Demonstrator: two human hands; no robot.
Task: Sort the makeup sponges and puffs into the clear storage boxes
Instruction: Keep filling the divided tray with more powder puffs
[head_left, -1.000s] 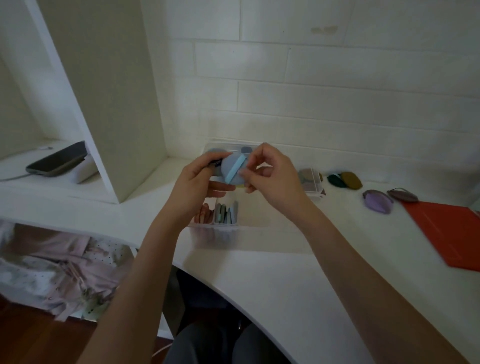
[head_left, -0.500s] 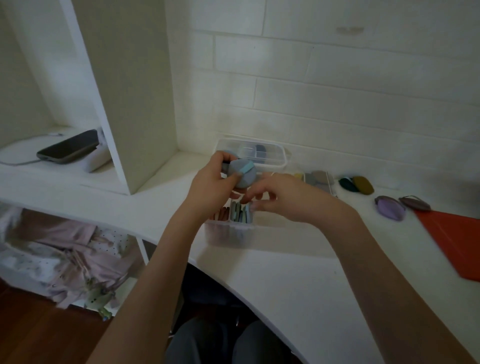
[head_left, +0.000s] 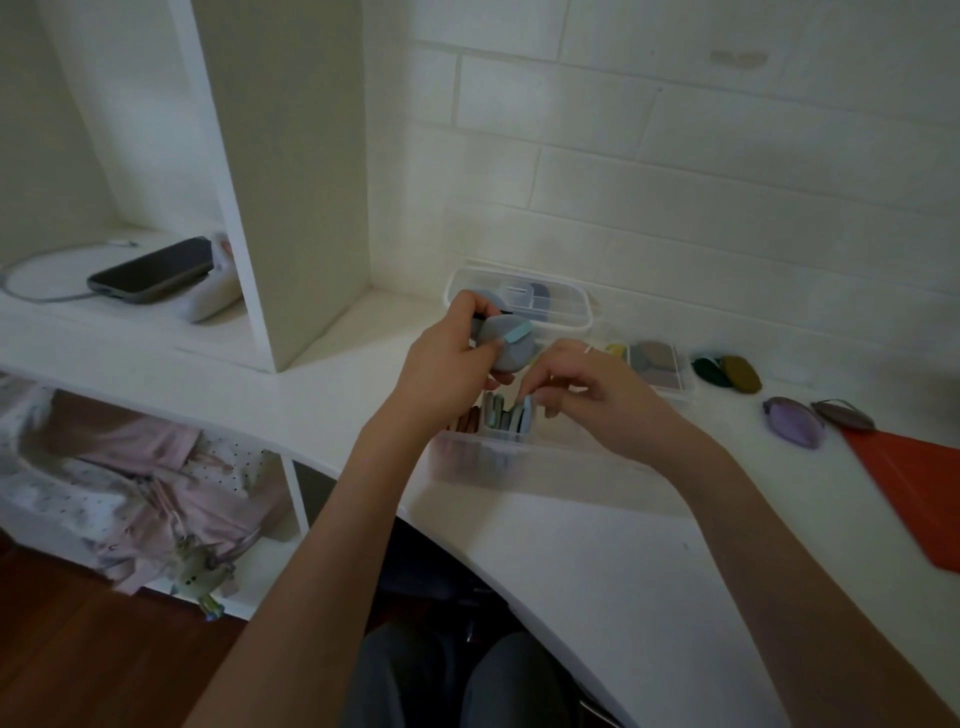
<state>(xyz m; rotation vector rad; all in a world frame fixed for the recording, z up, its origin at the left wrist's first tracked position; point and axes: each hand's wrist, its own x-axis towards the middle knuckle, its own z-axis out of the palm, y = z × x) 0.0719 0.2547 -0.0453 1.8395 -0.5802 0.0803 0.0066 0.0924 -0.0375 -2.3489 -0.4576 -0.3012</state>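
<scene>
My left hand (head_left: 447, 364) grips a round grey-blue puff (head_left: 506, 345) with a light blue strap, held above the near clear box (head_left: 519, 457). Several puffs (head_left: 506, 418) stand on edge in that box's left end. My right hand (head_left: 587, 395) reaches down into the box, its curled fingertips touching the rightmost standing puff. A second clear box (head_left: 571, 312) with a lid sits behind by the wall. A third clear box (head_left: 657, 366) holds grey-brown puffs. Loose puffs lie to the right: a green and olive pair (head_left: 730, 371), a purple one (head_left: 792, 426), a mauve one (head_left: 844, 415).
A white upright shelf panel (head_left: 291, 182) stands left of the boxes. A phone (head_left: 150, 270) with a cable lies in the left cubby. A red-orange folder (head_left: 914, 493) lies at the right. Clothes fill the lower shelf (head_left: 130, 478).
My right hand let go of the puff's strap and dropped into the near box among the standing puffs. My left hand keeps the grey-blue puff. The camera tilted down and came closer.
</scene>
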